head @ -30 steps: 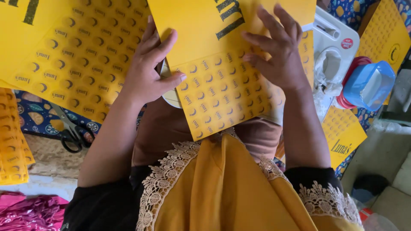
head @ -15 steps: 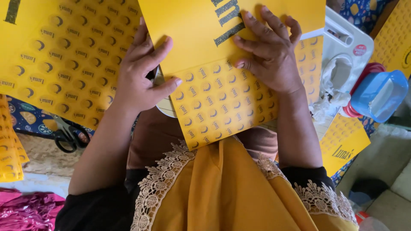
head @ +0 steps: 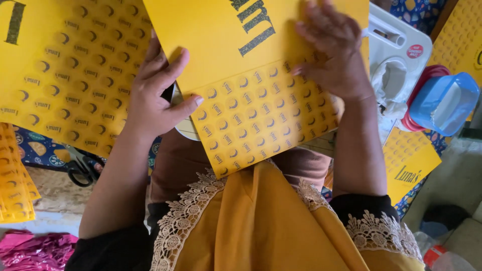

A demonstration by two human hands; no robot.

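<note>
You hold a big yellow sticker sheet [head: 251, 85] up in front of you, over your lap, its lower half covered in rows of small round stickers and its upper half plain yellow with dark lettering. To its left lies a second yellow sheet [head: 70, 65] of the same kind, spread flat and partly tucked behind your left arm. Your mustard-coloured garment [head: 261, 226] with lace trim fills the bottom of the view.

Your left hand [head: 155, 95] grips the left edge of the held sheet, thumb pressed on the front by the first row of stickers, fingers curled behind. Your right hand [head: 336, 55] lies on the front of the sheet near its right side, fingers bent down onto the stickers; you cannot tell whether it pinches one.

At the right stands a white plastic tray [head: 396, 50], and just beside it a blue plastic box [head: 442, 103]. Below those lies a smaller yellow sheet [head: 406, 160]. At the left edge sits a stack of yellow strips [head: 15, 185], with black scissors [head: 80, 163] near it on the patterned cloth.
</note>
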